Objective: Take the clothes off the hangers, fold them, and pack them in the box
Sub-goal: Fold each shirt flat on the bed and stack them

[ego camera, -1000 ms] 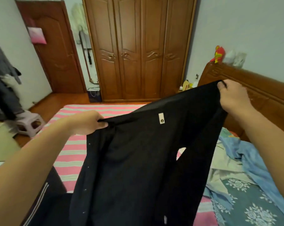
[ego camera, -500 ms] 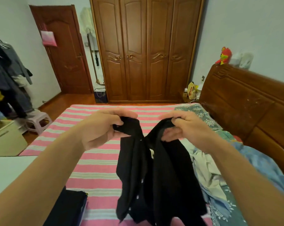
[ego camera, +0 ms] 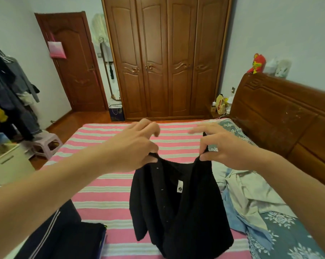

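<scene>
A black shirt (ego camera: pixel 178 208) with a small white label hangs folded lengthwise above the pink-and-white striped bed (ego camera: pixel 109 186). My left hand (ego camera: pixel 133 144) pinches its top edge on the left. My right hand (ego camera: pixel 221 146) pinches the top edge on the right, a hand's width away. The shirt's lower part droops toward the bed. Dark folded clothes (ego camera: pixel 68 238) with white stripes lie at the bed's near left corner. A beige box (ego camera: pixel 6 165) stands on the floor at the left.
A heap of light blue and grey clothes (ego camera: pixel 249 200) lies on the right of the bed by the wooden headboard (ego camera: pixel 292 116). Clothes hang on a rack (ego camera: pixel 6 98) at the left above a pink stool (ego camera: pixel 46 144). A wardrobe (ego camera: pixel 167 57) stands behind.
The shirt was stretched wide between my hands, then my hands came together and doubled it. Now they have parted slightly and hold the folded shirt lower over the bed.
</scene>
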